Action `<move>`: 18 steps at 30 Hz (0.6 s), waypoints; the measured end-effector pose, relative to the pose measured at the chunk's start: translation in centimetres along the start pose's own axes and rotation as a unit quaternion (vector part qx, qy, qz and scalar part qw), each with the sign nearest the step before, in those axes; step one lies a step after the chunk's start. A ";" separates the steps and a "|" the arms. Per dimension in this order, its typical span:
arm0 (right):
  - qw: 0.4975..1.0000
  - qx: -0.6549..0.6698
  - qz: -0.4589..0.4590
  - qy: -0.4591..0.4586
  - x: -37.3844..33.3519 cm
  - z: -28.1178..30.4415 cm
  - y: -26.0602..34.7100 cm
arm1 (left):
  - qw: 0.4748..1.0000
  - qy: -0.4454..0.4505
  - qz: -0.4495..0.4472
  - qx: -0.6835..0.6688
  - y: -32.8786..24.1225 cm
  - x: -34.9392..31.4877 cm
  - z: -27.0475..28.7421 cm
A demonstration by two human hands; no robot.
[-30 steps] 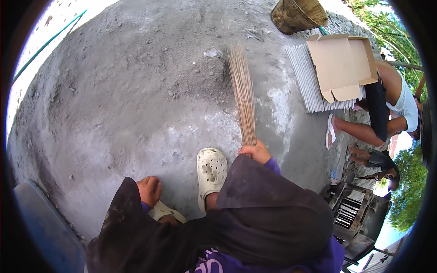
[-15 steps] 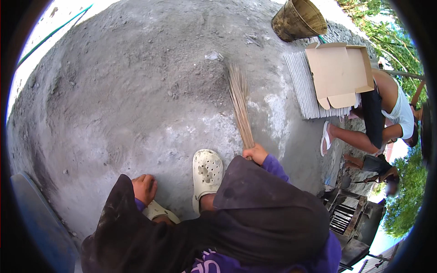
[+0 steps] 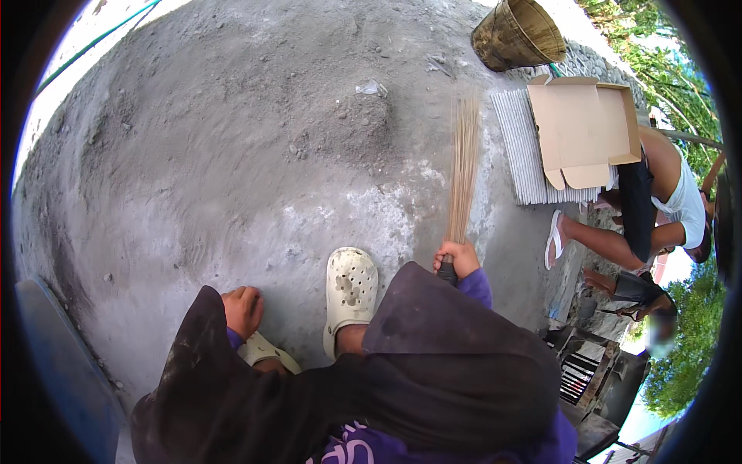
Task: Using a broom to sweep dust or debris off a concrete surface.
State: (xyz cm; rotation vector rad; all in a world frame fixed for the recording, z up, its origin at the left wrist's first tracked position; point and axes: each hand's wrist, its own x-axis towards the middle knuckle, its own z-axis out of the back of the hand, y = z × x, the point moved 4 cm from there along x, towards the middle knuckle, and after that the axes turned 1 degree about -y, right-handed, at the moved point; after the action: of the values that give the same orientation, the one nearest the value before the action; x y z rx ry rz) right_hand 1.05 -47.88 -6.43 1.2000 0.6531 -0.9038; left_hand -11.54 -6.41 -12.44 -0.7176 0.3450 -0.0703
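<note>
My right hand [image 3: 457, 260] is wrapped round the dark-bound handle end of a stick broom [image 3: 464, 174], made of a bundle of thin tan sticks. The broom points away from me, its far tips smeared by motion. To the left of it lies a low heap of grey dirt and grit [image 3: 359, 127], with a crumpled piece of clear plastic [image 3: 372, 88] on its far side. By my left knee hangs my left hand [image 3: 244, 311], fingers curled in, with nothing visible in it.
A dirty bucket [image 3: 516, 37] stands far right. Near it, an opened cardboard box [image 3: 580, 131] lies on a stack of grey corrugated sheets [image 3: 514, 147]. A person in flip-flops [image 3: 626, 232] bends beside these; another is farther off. A blue-grey board [image 3: 66, 371] is at left.
My right hand has swung the broom to the right, away from the dirt heap. The heap's right side now shows uncovered. My left hand has barely moved.
</note>
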 end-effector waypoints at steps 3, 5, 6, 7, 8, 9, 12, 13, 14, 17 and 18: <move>0.974 -0.216 0.069 0.007 2.7 -2.5 -2.3 | 1.000 0.001 0.022 0.011 0.3 -0.4 -0.1; 0.978 -0.164 0.089 0.094 2.1 -1.7 -1.3 | 1.000 0.012 0.015 0.013 0.2 -0.4 0.1; 0.989 -0.112 0.065 0.075 2.1 -0.2 -0.6 | 1.000 0.013 0.019 0.012 0.3 -0.5 0.1; 0.996 -0.061 0.041 0.055 2.0 0.6 -0.5 | 1.000 0.002 0.012 0.008 0.2 -0.4 0.2; 0.998 -0.053 0.040 -0.013 2.3 0.8 -1.3 | 1.000 -0.010 0.005 0.005 0.2 -0.7 0.3; 0.997 -0.056 0.046 -0.019 3.0 0.9 -2.2 | 1.000 -0.015 0.000 0.000 0.2 -0.4 0.0; 0.979 -0.196 0.059 0.004 4.9 1.2 -4.4 | 1.000 0.001 0.027 0.011 0.5 0.0 -0.7; 0.978 -0.199 0.056 0.005 4.5 1.9 -4.1 | 1.000 -0.013 0.018 -0.002 0.6 -0.3 -0.3; 0.997 -0.056 -0.003 0.046 3.9 2.9 -3.8 | 0.999 -0.027 0.008 -0.016 0.6 -0.7 -0.1; 0.990 0.139 -0.032 0.021 3.2 3.0 -3.2 | 1.000 -0.028 0.010 -0.007 0.1 -0.7 0.7; 0.999 0.018 -0.038 0.004 4.0 2.9 -3.4 | 1.000 -0.020 0.020 0.000 -0.1 -0.4 0.7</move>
State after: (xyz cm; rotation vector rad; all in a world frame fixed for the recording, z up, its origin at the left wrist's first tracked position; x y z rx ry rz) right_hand 0.09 -51.97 -10.68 1.2181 0.6945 -0.9784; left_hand -11.64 -5.99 -11.73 -0.7111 0.3213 -0.0174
